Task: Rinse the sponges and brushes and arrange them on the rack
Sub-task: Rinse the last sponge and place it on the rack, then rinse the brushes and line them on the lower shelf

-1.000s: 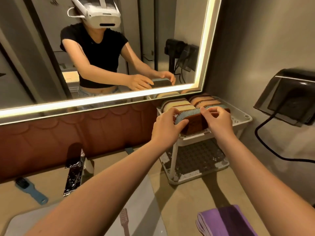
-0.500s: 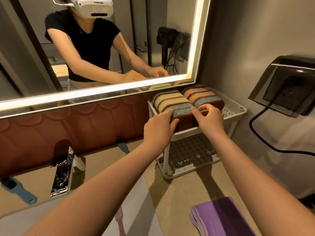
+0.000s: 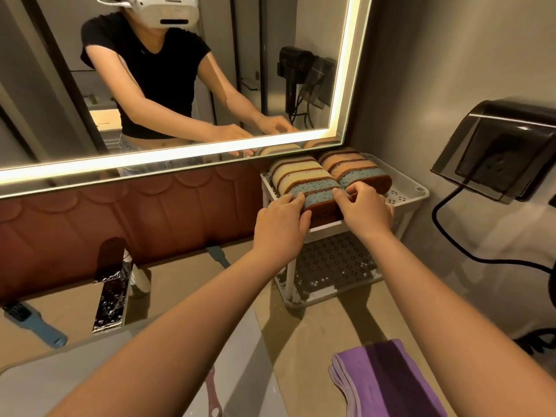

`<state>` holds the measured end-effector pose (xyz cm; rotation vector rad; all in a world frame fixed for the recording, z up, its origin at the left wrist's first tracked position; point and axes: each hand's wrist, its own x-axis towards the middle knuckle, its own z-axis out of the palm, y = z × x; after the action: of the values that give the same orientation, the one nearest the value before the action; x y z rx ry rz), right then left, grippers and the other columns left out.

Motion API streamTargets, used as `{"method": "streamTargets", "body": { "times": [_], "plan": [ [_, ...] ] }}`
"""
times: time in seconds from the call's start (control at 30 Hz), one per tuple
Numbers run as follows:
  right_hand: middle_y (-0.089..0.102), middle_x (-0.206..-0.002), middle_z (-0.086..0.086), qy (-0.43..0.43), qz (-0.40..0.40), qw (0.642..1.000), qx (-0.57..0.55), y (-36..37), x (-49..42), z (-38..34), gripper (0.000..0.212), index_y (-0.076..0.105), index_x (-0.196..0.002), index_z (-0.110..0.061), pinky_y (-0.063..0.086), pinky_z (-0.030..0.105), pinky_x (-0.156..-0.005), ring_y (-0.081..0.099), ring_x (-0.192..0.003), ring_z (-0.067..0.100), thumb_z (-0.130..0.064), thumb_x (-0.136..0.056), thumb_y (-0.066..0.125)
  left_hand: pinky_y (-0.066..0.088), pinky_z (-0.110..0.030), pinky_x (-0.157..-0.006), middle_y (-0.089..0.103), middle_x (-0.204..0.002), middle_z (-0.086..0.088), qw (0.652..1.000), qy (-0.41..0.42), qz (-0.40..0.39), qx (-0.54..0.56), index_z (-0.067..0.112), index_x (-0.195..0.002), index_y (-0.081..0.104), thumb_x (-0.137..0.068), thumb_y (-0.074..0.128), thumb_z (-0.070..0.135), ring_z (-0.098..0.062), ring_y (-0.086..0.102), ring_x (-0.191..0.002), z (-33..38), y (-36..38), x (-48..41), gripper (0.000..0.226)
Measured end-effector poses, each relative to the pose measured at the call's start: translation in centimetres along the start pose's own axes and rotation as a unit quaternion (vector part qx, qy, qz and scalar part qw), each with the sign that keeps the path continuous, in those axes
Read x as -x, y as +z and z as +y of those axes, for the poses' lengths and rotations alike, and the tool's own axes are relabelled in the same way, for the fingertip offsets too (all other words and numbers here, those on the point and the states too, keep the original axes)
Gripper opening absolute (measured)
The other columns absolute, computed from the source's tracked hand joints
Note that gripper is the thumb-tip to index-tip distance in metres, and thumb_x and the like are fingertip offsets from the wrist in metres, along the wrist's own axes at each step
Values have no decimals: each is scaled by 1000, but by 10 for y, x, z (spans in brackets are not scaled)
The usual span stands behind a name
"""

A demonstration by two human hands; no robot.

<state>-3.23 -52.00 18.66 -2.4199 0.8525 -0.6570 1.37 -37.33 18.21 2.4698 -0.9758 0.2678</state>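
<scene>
A white two-tier rack (image 3: 404, 194) stands on the counter against the mirror wall. Its top shelf holds two rows of sponges standing on edge, yellow and orange ones (image 3: 301, 173) at the back. The front sponge of the left row, a blue-topped brown sponge (image 3: 320, 201), is gripped at its left end by my left hand (image 3: 279, 225) and at its right end by my right hand (image 3: 364, 210). It stands among the others on the shelf. A blue brush (image 3: 33, 325) lies on the counter at far left. A pink brush (image 3: 212, 392) lies in the sink.
A chrome tap (image 3: 109, 291) stands behind the white sink (image 3: 45, 383). A folded purple cloth (image 3: 388, 377) lies at the counter's front right. A wall-mounted dark cover (image 3: 499, 149) with a black cable sits at right. The rack's lower shelf (image 3: 331, 263) holds nothing.
Both hands have lowered the blue-topped sponge from above the rack down into the front of the left row. The view has shifted slightly.
</scene>
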Motion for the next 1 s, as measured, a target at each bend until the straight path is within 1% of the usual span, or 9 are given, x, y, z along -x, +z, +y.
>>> {"method": "streamTargets", "body": {
  "times": [0.07, 0.13, 0.23, 0.3, 0.43, 0.53, 0.73, 0.87, 1.0],
  "plan": [
    [60, -121, 6, -38, 27, 998, 46, -4, 9, -3, 39, 56, -118, -16, 25, 42, -106, 50, -117, 27, -43, -94, 42, 39, -42, -100, 48, -138, -6, 998, -4, -14, 66, 15, -141, 39, -99, 35, 31, -25, 45, -125, -4, -9, 3, 44],
    [55, -129, 4, -87, 48, 993, 61, -9, 23, -10, 40, 53, -124, -17, 23, 42, -108, 44, -123, 25, -41, -95, 42, 35, -39, -104, 41, -144, -3, 996, 5, -15, 84, 19, -142, 38, -100, 31, 31, -23, 39, -130, -10, -24, 13, 44],
    [55, -126, 0, -150, 32, 985, 75, -11, 51, -24, 33, 56, -118, -20, 22, 40, -109, 44, -122, 21, -40, -94, 44, 23, -37, -111, 22, -156, -1, 995, 0, -70, 70, 24, -134, 50, -101, 29, 31, -20, 21, -142, -21, -49, 36, 40],
    [57, -119, -3, -180, 11, 981, 75, -10, 73, -34, 27, 58, -112, -22, 24, 38, -107, 46, -118, 18, -38, -93, 46, 21, -37, -115, 20, -157, -1, 991, 4, -127, 43, 21, -133, 52, -101, 31, 31, -16, 17, -144, -32, -65, 56, 39],
    [61, -110, -7, -220, -55, 973, 51, 4, 120, -54, 21, 61, -107, -25, 26, 33, -103, 52, -111, 15, -35, -93, 49, 32, -26, -106, 46, -143, -1, 976, -20, -214, 42, 17, -135, 49, -99, 37, 32, -14, 41, -132, -60, -87, 102, 40],
    [64, -110, -7, -235, -116, 964, 45, 23, 158, -63, 21, 64, -107, -24, 27, 33, -102, 53, -111, 15, -32, -93, 50, 39, -28, -102, 55, -135, -2, 959, -61, -270, 51, 19, -132, 51, -99, 38, 32, -15, 51, -122, -85, -94, 146, 38],
    [65, -116, -7, -233, -227, 945, 31, 66, 230, -60, 24, 64, -111, -23, 28, 32, -101, 54, -112, 16, -30, -92, 49, 41, -25, -96, 55, -132, 1, 936, -142, -304, 102, 17, -130, 51, -98, 41, 32, -11, 52, -116, -122, -92, 227, 37],
    [66, -114, -6, -228, -298, 926, 40, 93, 282, -49, 24, 63, -111, -24, 31, 30, -94, 57, -107, 18, -31, -91, 51, 44, -32, -98, 56, -131, -4, 925, -204, -305, 99, 17, -129, 52, -97, 42, 37, -17, 54, -114, -147, -83, 284, 39],
    [66, -117, -2, -209, -356, 910, 47, 113, 323, -34, 28, 62, -116, -23, 42, 35, -94, 59, -103, 19, -32, -92, 52, 42, -29, -94, 56, -131, -5, 916, -251, -295, 109, 15, -128, 53, -97, 43, 35, -19, 54, -115, -158, -69, 336, 38]
  ]
}}
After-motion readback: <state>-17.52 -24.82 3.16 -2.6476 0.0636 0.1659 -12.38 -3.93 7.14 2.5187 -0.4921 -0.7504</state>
